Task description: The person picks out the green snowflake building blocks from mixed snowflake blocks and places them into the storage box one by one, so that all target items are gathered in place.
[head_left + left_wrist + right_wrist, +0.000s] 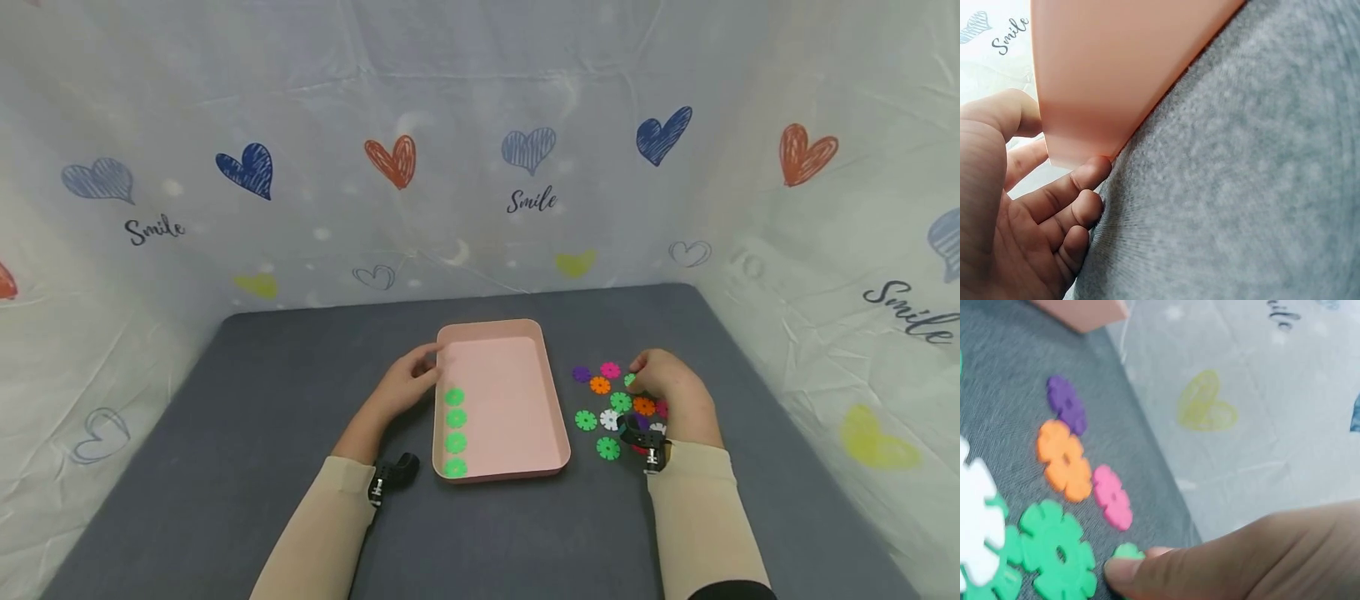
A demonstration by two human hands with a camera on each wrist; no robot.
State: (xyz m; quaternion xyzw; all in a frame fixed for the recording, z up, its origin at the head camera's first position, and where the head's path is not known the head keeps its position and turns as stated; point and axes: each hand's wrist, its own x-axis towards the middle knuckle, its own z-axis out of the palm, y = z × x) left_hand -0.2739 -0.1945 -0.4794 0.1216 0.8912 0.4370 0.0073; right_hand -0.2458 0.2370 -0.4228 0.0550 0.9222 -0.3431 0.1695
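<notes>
While the left hand (401, 390) steadies the pink tray (551, 392) by its outer long wall, fingers laid loosely against it and not wrapped round, the right hand (671, 396) is down on the loose pile of snowflake discs. Its fingertip (1124, 575) presses or pinches a small green disc (1127, 552); the wrist view shows contact at the disc's edge, but a closed pinch can't be confirmed, since the thumb is hidden.

Step in hand, as I judge it: picking the next green piece out of the mixed pile. Four green discs (455, 432) already sit in a straight column inside the tray, along the wall next to the left hand. The next move calls for a clean lift of one thin flat disc off the grey felt surface (225, 467), which likely needs a fingernail under the rim, without dragging neighbours.

The discs are flat, notched plastic flowers with a centre hole. Around the right hand: an orange disc (1063, 460), a purple disc (1066, 404), a pink disc (1112, 497), a white disc (975, 515) and a bigger green disc (1057, 551), some overlapping. All lie between the right hand and the tray.
</notes>
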